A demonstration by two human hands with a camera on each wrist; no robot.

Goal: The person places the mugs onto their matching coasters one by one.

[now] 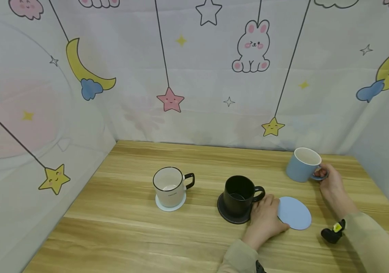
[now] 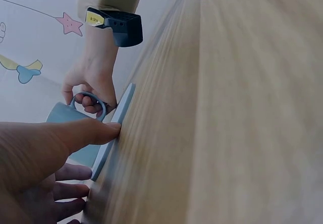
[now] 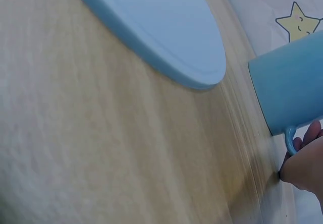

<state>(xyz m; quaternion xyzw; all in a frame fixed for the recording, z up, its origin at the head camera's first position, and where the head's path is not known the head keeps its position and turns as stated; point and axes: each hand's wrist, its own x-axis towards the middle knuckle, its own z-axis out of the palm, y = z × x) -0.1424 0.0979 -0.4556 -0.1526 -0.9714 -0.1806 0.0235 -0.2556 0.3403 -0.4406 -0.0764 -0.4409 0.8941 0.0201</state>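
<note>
My left hand [image 1: 264,219] pinches the light blue round coaster [image 1: 295,213] at its left edge, thumb and fingers on its rim. In the left wrist view the thumb [image 2: 96,132] lies at the near edge of the coaster. My right hand [image 1: 333,185] grips a light blue mug [image 1: 298,169] by its handle, farther back and to the right of the coaster. In the right wrist view the fingers are partly hidden behind the handle [image 3: 290,141]. Whether the mug touches the table, I cannot tell.
Just left of my left hand a black mug [image 1: 237,199] stands on a black coaster [image 1: 228,216]. A white mug [image 1: 170,189] with a black handle stands on a pale coaster [image 1: 170,208] farther left. Behind the wooden table [image 1: 129,235] hangs a patterned cloth [image 1: 208,68].
</note>
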